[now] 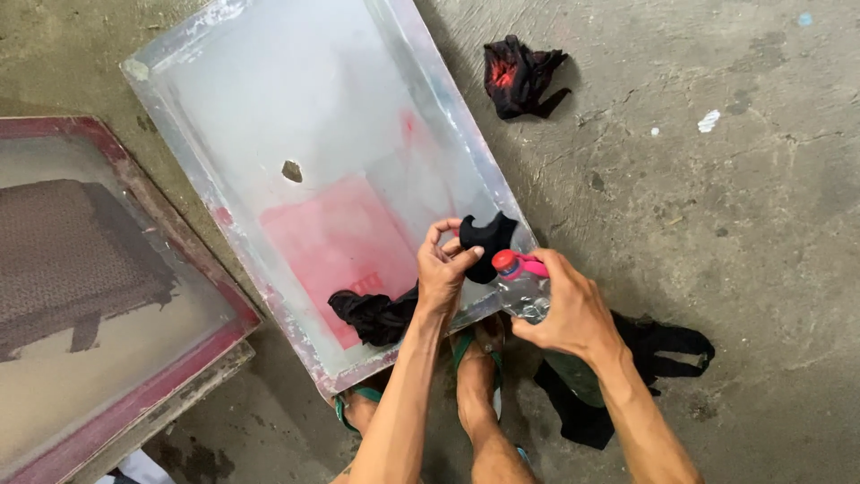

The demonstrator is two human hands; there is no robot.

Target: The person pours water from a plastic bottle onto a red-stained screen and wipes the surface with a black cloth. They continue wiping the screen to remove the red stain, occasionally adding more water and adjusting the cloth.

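Note:
My left hand (443, 269) pinches a black rag (488, 240) just above the lower right corner of a silver-framed printing screen (448, 99). My right hand (569, 309) grips a clear plastic bottle (524, 291) with a red cap, held tilted with its mouth against the rag. The screen's mesh carries a pink-red rectangular stain (336, 242). A second black cloth (372, 314) lies on the mesh near the lower frame edge, beside my left wrist.
A red-framed screen (134, 197) leans at the left. A black, red-stained rag (518, 76) lies on the concrete floor (717, 197) above. Another black cloth (663, 345) sits by my right forearm. My feet in green sandals (466, 376) are below the frame.

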